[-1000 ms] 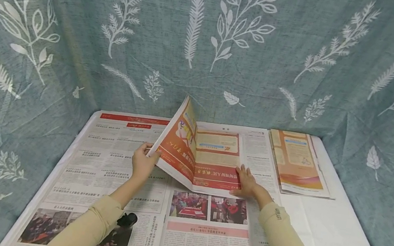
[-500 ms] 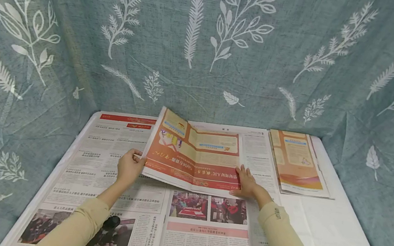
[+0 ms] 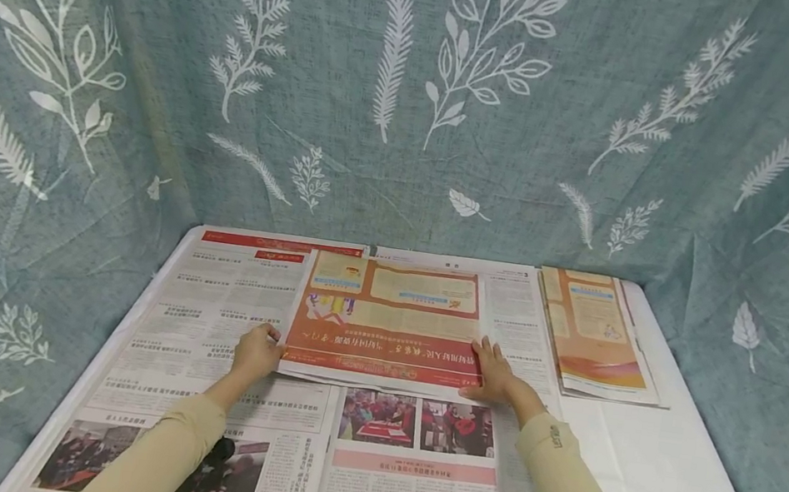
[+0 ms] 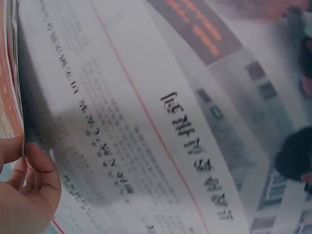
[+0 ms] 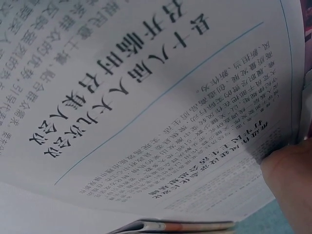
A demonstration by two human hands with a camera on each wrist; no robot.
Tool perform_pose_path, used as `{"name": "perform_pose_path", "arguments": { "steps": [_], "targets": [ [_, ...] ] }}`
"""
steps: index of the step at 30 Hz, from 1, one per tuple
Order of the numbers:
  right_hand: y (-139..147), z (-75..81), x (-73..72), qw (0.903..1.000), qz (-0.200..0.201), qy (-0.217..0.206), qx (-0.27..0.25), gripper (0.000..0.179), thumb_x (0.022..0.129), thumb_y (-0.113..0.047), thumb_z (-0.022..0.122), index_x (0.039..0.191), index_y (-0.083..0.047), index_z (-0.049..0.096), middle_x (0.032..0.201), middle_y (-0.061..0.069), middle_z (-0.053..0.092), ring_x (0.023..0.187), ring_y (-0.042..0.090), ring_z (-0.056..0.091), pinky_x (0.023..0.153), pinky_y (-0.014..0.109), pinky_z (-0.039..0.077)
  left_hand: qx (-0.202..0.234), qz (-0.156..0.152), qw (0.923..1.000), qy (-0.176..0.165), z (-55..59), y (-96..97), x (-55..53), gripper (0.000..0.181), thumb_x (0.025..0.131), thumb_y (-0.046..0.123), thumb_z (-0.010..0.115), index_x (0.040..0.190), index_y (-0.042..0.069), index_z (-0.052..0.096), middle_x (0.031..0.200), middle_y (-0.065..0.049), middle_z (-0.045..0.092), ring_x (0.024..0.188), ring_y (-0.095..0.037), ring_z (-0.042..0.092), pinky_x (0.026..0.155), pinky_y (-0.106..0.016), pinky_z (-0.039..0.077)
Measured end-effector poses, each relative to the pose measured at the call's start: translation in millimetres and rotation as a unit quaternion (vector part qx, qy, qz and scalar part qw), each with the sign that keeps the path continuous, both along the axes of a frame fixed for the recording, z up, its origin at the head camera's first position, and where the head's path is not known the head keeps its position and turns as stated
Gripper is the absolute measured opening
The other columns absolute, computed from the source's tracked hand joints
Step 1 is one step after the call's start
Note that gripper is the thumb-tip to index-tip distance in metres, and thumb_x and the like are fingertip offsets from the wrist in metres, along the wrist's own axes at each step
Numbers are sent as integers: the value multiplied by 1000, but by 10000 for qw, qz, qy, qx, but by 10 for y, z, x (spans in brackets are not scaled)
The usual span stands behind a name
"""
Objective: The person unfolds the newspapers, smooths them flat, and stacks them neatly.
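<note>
Newspaper (image 3: 393, 313), atop larger sheets (image 3: 406, 487), is pinched near its near-left corner by the left hand (image 3: 257, 351), steadied rightward by the right hand (image 3: 495, 375), fingers spread, and best smoothed gently, evenly.

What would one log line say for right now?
left hand: pinches left edge of orange-red newspaper | right hand: touches its right edge | another orange paper: lies farther right
</note>
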State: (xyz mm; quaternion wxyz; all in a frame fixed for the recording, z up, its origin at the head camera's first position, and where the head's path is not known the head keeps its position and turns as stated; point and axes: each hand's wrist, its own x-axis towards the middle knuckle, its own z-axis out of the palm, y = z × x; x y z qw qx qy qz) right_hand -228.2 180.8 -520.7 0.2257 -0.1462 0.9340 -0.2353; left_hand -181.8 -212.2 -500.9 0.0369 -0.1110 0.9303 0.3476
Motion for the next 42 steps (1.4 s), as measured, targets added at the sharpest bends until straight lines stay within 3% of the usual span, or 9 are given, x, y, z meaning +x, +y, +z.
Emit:
{"name": "perform_pose_path", "arguments": {
  "steps": [8, 12, 17, 23, 26, 27, 31, 36, 42],
  "targets": [
    [17, -3, 23, 9998, 91, 110, -117, 94, 82, -25, 73, 145, 11, 14, 152, 34, 3, 140, 52, 3, 114, 60, 10, -728, -129, 9972, -85, -83, 10, 39, 29, 86, 10, 64, 106, -9, 55, 87, -23, 65, 63, -22, 59, 52, -26, 45],
    [8, 29, 27, 9998, 41, 174, -8, 94, 81, -25, 74, 145, 10, 15, 152, 34, 5, 140, 52, 5, 113, 61, 13, -1206, -264, 9923, 117, -112, 4, 32, 43, 84, 13, 67, 120, -7, 53, 102, -27, 59, 84, -36, 61, 68, -43, 52],
    [23, -41, -42, 9998, -23, 180, -57, 99, 78, -31, 76, 146, 8, 16, 153, 32, 5, 141, 50, 4, 113, 61, 13, -1606, -678, 9844, 238, -106, -11, 45, 54, 87, 15, 64, 135, -1, 44, 118, -30, 50, 104, -45, 51, 82, -60, 46],
    [174, -403, -189, 9964, 211, 435, -700, 109, 77, -52, 71, 150, -1, 9, 155, 28, -4, 141, 48, -6, 114, 60, 2, -2194, -1979, 9510, 907, -82, -5, 53, 44, 87, 9, 64, 129, 5, 54, 131, -28, 47, 118, -47, 46, 88, -62, 45],
    [156, -325, -138, 9944, 308, 456, -901, 107, 78, -44, 74, 148, 4, 10, 151, 35, -5, 138, 55, -4, 111, 66, 3, -2132, -2808, 9271, 1271, -72, -11, 56, 39, 88, 5, 63, 126, 5, 58, 132, -29, 47, 121, -47, 46, 93, -59, 44],
    [101, -178, -76, 9955, 235, 327, -854, 102, 77, -35, 76, 146, 7, 13, 149, 40, -2, 135, 60, 0, 108, 70, 7, -2107, -3050, 9192, 1328, -69, -16, 57, 38, 89, 4, 61, 126, 5, 58, 133, -29, 47, 123, -47, 46, 95, -58, 43],
    [15, 3, 40, 9947, 338, 461, -859, 90, 79, -21, 72, 143, 9, 17, 145, 45, 0, 129, 68, 4, 103, 75, 11, -2097, -3686, 8979, 1179, -49, 0, 67, 41, 92, 14, 58, 132, 5, 54, 139, -28, 43, 125, -47, 43, 99, -57, 40],
    [-61, 67, 92, 9948, 483, 679, -583, 77, 85, -18, 68, 145, 4, 24, 149, 38, 6, 135, 60, 6, 105, 73, 12, -2209, -3851, 8917, 884, -21, 44, 78, 60, 86, 30, 66, 138, 7, 47, 144, -28, 36, 126, -50, 41, 100, -61, 38],
    [-57, 70, 108, 9887, 1206, 878, -175, 71, 89, -27, 65, 144, 3, 31, 150, 31, 22, 135, 49, 27, 109, 58, 28, -2229, -3887, 8903, 817, -27, 94, 71, 60, 86, 25, 67, 139, 8, 46, 146, -28, 34, 129, -50, 38, 100, -60, 39]
  ]
}}
